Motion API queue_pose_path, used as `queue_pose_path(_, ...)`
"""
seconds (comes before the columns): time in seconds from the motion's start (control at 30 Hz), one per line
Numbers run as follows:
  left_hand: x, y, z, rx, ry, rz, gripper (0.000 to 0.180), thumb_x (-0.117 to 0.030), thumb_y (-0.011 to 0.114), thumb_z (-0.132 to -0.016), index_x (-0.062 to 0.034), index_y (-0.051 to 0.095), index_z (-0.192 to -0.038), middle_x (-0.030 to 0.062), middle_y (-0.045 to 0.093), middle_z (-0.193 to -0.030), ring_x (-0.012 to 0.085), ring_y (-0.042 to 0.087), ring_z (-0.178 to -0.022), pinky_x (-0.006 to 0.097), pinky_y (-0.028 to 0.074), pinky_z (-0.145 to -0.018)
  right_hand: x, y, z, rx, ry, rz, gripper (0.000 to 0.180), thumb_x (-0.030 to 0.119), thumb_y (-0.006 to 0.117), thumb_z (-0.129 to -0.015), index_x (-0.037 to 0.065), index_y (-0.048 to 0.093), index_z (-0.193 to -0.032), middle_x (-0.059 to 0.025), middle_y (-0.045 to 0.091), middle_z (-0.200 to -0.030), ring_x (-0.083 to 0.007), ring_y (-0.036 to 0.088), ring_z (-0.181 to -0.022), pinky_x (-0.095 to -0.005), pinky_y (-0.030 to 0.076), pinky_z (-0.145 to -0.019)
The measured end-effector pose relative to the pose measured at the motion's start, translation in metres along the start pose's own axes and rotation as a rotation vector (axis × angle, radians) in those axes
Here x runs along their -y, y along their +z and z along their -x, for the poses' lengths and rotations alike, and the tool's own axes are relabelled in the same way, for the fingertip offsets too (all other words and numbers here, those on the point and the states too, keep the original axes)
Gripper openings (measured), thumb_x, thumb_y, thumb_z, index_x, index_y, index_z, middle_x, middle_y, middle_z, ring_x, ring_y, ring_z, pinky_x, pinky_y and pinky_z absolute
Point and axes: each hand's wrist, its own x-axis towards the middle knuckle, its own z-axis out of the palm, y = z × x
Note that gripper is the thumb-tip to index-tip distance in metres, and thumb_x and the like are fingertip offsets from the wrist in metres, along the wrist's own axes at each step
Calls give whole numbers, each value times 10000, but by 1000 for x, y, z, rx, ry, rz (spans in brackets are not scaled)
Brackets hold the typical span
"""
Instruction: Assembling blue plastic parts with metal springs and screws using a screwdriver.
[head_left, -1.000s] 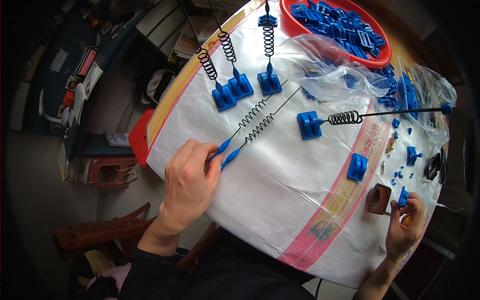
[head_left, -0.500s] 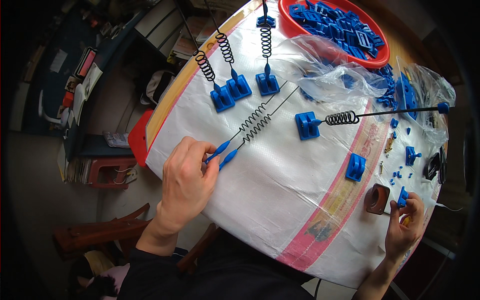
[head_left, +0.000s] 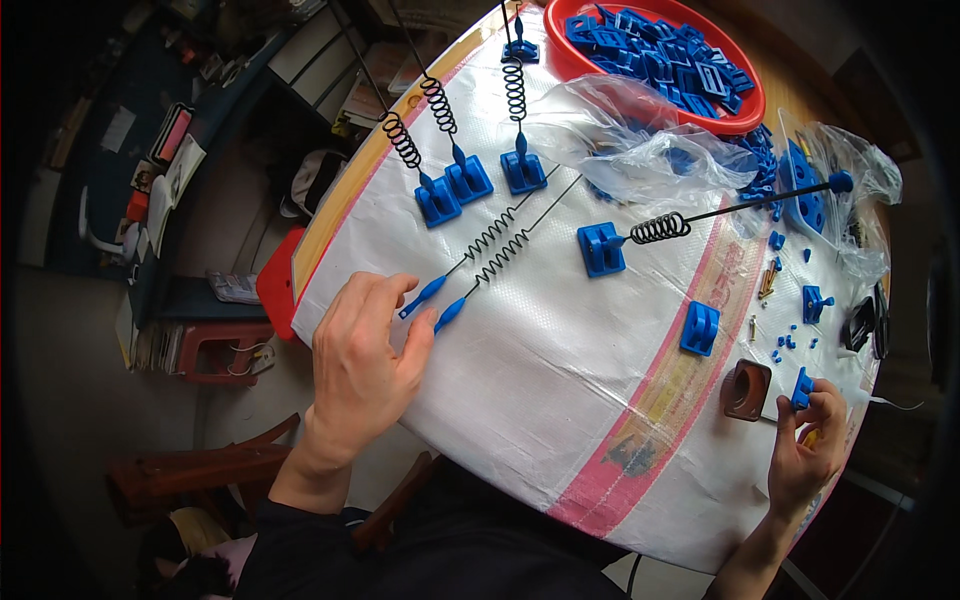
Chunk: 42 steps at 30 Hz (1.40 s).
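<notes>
My left hand (head_left: 365,360) is spread at the near left of the table, thumb and forefinger apart. Between and beside them are the blue tips of two thin rods with dark coil springs: an upper tip (head_left: 423,297) and a lower tip (head_left: 450,315) next to the thumb. Whether the thumb touches the lower tip is unclear. At the right edge, my right hand (head_left: 808,440) pinches a small blue plastic bracket (head_left: 801,388) between thumb and fingers. Something yellow shows partly within that palm. Left of it stands a brown open-topped box (head_left: 746,390).
A red basin (head_left: 758,118) of blue parts stands at the back, beside a clear plastic bag (head_left: 660,160). Spring rods on blue bases (head_left: 437,201) stand far left; another spring rod (head_left: 660,228) leans right. A loose blue bracket (head_left: 700,328) and brass screws (head_left: 767,280) lie on the right.
My left thumb and forefinger have parted, letting go of the upper rod's blue tip. The free end of the right-hand spring rod has swung farther away. My right hand still holds its bracket.
</notes>
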Motion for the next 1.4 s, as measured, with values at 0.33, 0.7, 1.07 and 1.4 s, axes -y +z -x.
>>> queue_pose_path(0.33,23,-2,-41,37,-168,122,323,-108,709,-855,27,674,-1147,94,675,-904,146,607,-722,284,488,-609,5,2,0,-14,-72,-57,332,-98,792,-750,0,592,-996,-155,666,-1081,-133,538,-627,-268,448,-592)
queue_pose_path(0.7,47,20,-90,129,-186,390,248,-98,709,-910,-8,698,-1141,14,678,-918,68,594,-811,216,478,-704,7,-1,0,-41,-99,-88,378,-76,820,-721,16,576,-994,-133,678,-1045,-151,546,-612,-284,419,-514)
queue_pose_path(1.07,50,30,-88,30,-144,320,188,-112,714,-910,-3,731,-1062,19,684,-831,73,596,-728,229,481,-672,7,-4,1,-41,-110,-106,376,-67,824,-726,9,573,-995,-154,671,-1050,-165,546,-594,-291,465,-530)
queue_pose_path(1.4,-9,3,-53,-33,170,308,226,-29,730,-867,24,699,-1084,53,670,-852,59,571,-667,210,425,-548,7,-6,-1,-29,-154,-75,364,-28,826,-721,14,572,-979,-139,676,-1026,-180,555,-573,-299,466,-508)
